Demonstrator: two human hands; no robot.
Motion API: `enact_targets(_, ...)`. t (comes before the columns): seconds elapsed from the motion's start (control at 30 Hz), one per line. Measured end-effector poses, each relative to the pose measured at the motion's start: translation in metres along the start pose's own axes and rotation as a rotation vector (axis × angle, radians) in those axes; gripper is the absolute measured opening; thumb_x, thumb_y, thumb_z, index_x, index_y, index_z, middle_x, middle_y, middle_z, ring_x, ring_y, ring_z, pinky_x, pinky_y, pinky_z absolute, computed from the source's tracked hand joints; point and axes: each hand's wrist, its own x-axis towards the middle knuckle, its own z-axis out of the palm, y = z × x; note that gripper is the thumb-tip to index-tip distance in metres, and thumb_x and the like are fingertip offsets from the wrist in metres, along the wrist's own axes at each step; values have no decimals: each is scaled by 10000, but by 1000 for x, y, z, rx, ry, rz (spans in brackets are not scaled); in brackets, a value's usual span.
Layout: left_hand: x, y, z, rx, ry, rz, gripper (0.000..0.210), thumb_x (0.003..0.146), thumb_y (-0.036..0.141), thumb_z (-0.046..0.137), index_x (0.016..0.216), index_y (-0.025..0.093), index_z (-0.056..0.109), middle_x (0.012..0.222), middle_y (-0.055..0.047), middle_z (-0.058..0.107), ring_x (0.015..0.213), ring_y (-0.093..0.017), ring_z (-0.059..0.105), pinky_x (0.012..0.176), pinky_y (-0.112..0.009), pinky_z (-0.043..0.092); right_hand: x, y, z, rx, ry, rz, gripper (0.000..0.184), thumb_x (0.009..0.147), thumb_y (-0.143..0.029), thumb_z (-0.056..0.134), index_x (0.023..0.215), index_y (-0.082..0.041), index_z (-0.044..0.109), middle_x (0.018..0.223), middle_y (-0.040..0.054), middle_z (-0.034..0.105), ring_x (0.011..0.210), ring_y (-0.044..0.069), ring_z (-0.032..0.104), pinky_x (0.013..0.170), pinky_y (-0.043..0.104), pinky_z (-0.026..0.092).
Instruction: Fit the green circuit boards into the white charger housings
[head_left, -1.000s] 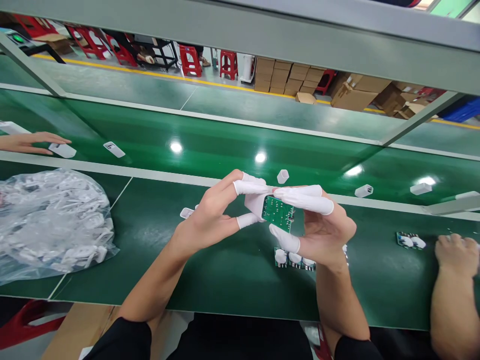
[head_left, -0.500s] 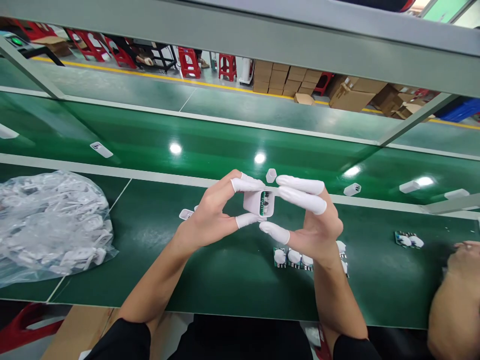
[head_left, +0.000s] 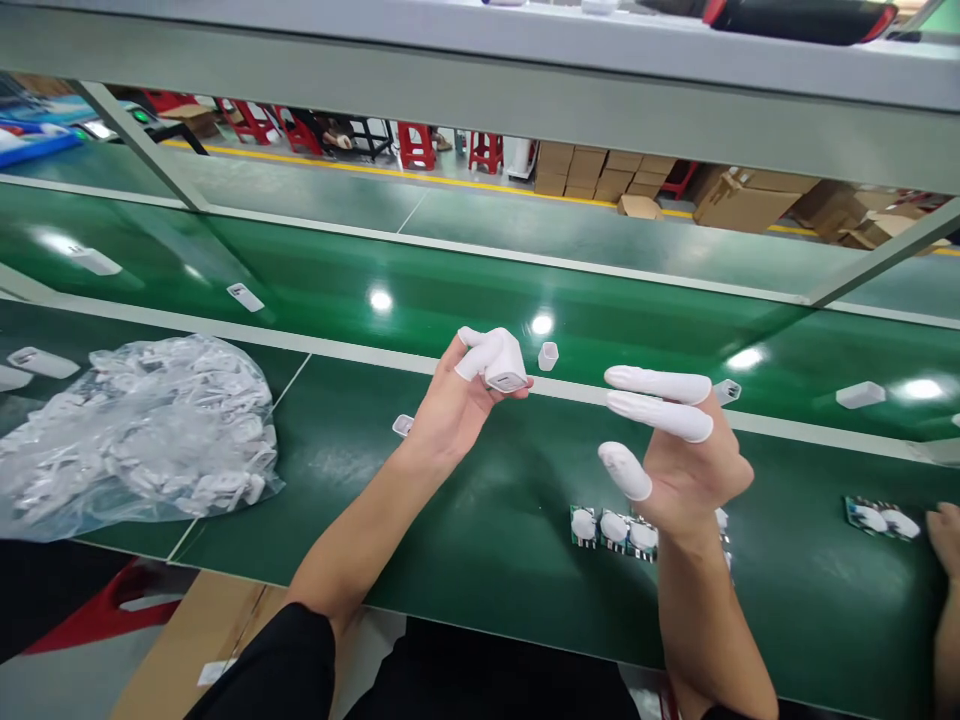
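My left hand (head_left: 450,415), with white covers on its thumb and finger, is closed around a white plastic charger case (head_left: 508,360). The end of the case facing me has a small slot. My right hand (head_left: 686,460) is apart from it on the right, fingers spread and holding nothing; white covers sit on its thumb and two fingers. Below that hand lies a row of green circuit boards (head_left: 613,527) with white round patches, partly hidden by the wrist. Another white case (head_left: 548,355) stands beyond the held one. A small white piece (head_left: 403,425) shows behind my left forearm.
A clear bag (head_left: 165,440) of white parts lies on the left of the green table. More white cases (head_left: 860,395) are spread along the shiny green strip behind a pale rail. At right, another person's hand (head_left: 946,530) is near two boards (head_left: 881,517). A grey beam (head_left: 480,80) crosses above.
My right hand has let go of the case and moved right. My left hand has turned the case, so its slotted end shows instead of the open end with the board inside. The view has shifted.
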Motion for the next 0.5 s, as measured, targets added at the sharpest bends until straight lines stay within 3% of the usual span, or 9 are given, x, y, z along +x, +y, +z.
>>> enact_targets(0.2, 14, 2, 3, -116, 307, -216, 361, 867, 367, 942, 1004, 189, 659, 781, 13, 707, 631, -131, 732, 570, -210, 604, -1, 1, 1, 28, -17, -10, 457, 926, -242, 887, 1368, -322, 803, 1246, 80, 835, 1093, 328, 814, 840, 527, 718)
enact_targets(0.37, 21, 0, 6, -140, 404, -291, 231, 954, 315, 848, 1019, 175, 676, 747, -5, 700, 582, -149, 725, 495, -196, 547, -1, 3, 2, 18, -14, -17, 421, 929, -233, 879, 1337, -317, 814, 1213, 77, 839, 1073, 322, 811, 823, 521, 711)
enact_targets(0.5, 30, -10, 1, -138, 465, -299, 240, 943, 305, 859, 1016, 174, 672, 738, -3, 696, 585, -152, 735, 469, -175, 512, -1, 4, 3, 3, 0, -19, 375, 933, -251, 871, 1299, -318, 822, 1174, 68, 841, 1030, 313, 811, 796, 511, 705)
